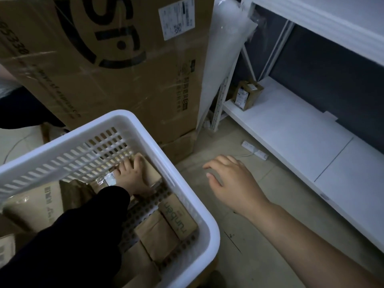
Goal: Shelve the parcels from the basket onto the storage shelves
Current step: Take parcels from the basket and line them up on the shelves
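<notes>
A white slatted basket (187,196) at the lower left holds several brown cardboard parcels, among them one printed "runben" (179,218). Inside it, my left hand (133,175), in a dark sleeve, grips a small brown parcel (150,172) at the basket's far side. My right hand (230,179) hovers over the floor to the right of the basket, fingers relaxed and holding nothing. At the right stand the white storage shelves (291,129). One small labelled parcel (247,94) sits at the far left end of the lowest shelf.
A very large taped cardboard box (108,65) stands behind the basket, with a white wrapped panel (224,48) leaning beside it. A white power strip (254,150) lies on the tiled floor by the shelf. Another person's dark clothing (22,109) shows at the left edge.
</notes>
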